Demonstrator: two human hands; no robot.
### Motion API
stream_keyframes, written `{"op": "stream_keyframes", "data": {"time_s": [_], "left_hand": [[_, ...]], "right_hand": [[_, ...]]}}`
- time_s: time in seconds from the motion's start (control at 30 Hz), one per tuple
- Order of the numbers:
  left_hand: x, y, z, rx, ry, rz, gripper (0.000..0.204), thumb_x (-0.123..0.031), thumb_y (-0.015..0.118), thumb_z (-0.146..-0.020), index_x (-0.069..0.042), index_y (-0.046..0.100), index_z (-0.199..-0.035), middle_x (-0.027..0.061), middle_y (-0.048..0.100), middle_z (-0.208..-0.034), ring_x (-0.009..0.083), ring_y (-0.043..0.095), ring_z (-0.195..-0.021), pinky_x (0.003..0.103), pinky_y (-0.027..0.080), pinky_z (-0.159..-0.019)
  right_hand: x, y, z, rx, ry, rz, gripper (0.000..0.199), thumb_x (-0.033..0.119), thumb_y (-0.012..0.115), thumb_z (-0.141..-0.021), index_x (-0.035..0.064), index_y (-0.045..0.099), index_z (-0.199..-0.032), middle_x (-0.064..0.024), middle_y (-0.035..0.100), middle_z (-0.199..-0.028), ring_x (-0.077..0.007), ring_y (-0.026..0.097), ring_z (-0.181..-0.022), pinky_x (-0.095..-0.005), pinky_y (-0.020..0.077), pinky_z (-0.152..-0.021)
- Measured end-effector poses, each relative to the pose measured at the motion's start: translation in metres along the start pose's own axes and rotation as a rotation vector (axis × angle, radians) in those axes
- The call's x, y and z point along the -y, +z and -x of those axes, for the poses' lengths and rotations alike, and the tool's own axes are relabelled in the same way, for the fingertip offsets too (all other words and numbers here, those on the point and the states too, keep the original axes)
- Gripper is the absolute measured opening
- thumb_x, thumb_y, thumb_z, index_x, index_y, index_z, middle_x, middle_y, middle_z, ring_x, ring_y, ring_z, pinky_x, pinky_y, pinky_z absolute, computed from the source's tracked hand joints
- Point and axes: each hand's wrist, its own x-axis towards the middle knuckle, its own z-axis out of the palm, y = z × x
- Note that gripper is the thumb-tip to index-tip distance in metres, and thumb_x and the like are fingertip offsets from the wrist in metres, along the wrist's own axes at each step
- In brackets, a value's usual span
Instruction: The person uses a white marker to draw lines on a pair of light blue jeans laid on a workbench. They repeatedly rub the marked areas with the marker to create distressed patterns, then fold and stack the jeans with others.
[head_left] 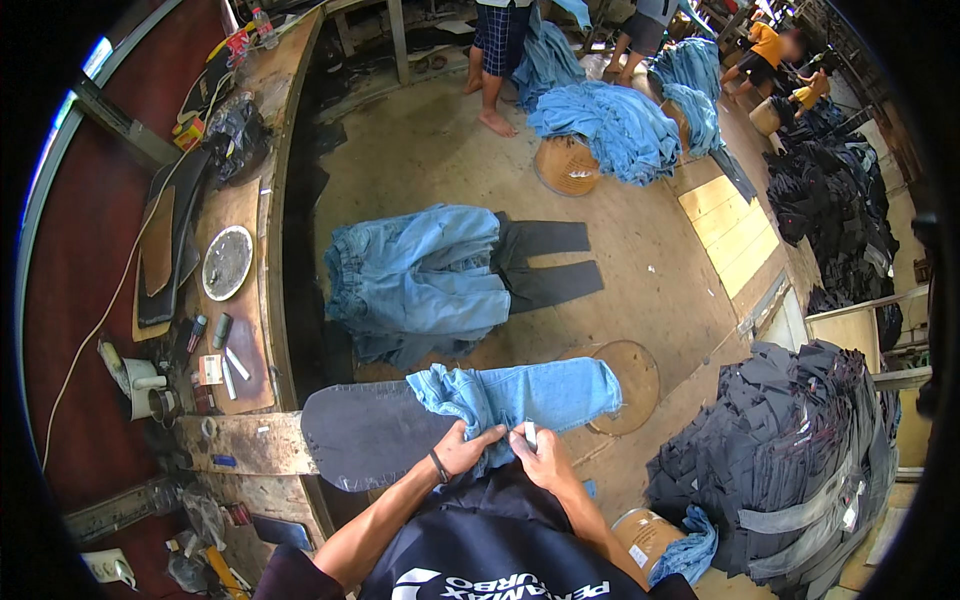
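A light blue denim garment (560, 390), apparently jeans, is drawn over a long dark board (355, 430) in front of me. One leg stretches out to the right, and the rest is bunched near the board's middle. My left hand (465, 450) pinches the bunched denim, its thumb pointing right. Close beside it, my right hand (545, 460) is closed around a small white block (530, 432), with its fingertips at the cloth's near edge. I cannot tell exactly what the white block is.
Stacked blue jeans (420, 270) lie on the floor beyond the board. A large heap of dark garments (770, 450) stands at right. The left bench (240, 370) holds a round dish (228, 262) and markers. Other people work behind denim piles (610, 125).
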Motion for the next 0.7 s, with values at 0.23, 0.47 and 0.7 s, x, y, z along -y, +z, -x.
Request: {"op": "stream_keyframes", "data": {"time_s": [0.23,0.47,0.7], "left_hand": [[0.004,0.0,0.004,-0.041,0.126,-0.049,0.023,-0.016,0.074,-0.103,-0.001,0.07,-0.12,0.004,0.075,-0.111,0.0127,0.068,-0.1,0.033,0.057,-0.089],[0.006,0.001,0.003,-0.056,0.172,-0.069,0.02,-0.018,0.073,-0.103,-0.002,0.069,-0.115,0.0033,0.073,-0.106,0.0124,0.065,-0.099,0.033,0.055,-0.087],[-0.003,-0.018,0.01,0.176,-0.006,0.056,0.033,-0.013,0.072,-0.1,0.0,0.069,-0.13,0.0051,0.075,-0.118,0.0161,0.068,-0.107,0.034,0.054,-0.1]], "right_hand": [[-0.002,0.012,0.003,-0.086,0.183,-0.231,0.026,0.023,0.064,-0.106,-0.0007,0.07,-0.096,-0.0033,0.056,-0.064,-0.0121,0.052,-0.059,-0.0354,0.0433,-0.057],[0.009,0.001,-0.005,0.065,0.157,0.028,0.029,0.023,0.066,-0.105,-0.0023,0.071,-0.093,-0.0032,0.061,-0.07,-0.0107,0.055,-0.067,-0.0337,0.0457,-0.061],[0.015,-0.004,0.004,-0.11,0.159,-0.089,0.035,0.033,0.066,-0.107,0.0023,0.053,-0.12,-0.0151,0.068,-0.08,-0.0299,0.068,-0.071,-0.0435,0.0517,-0.068]]}}
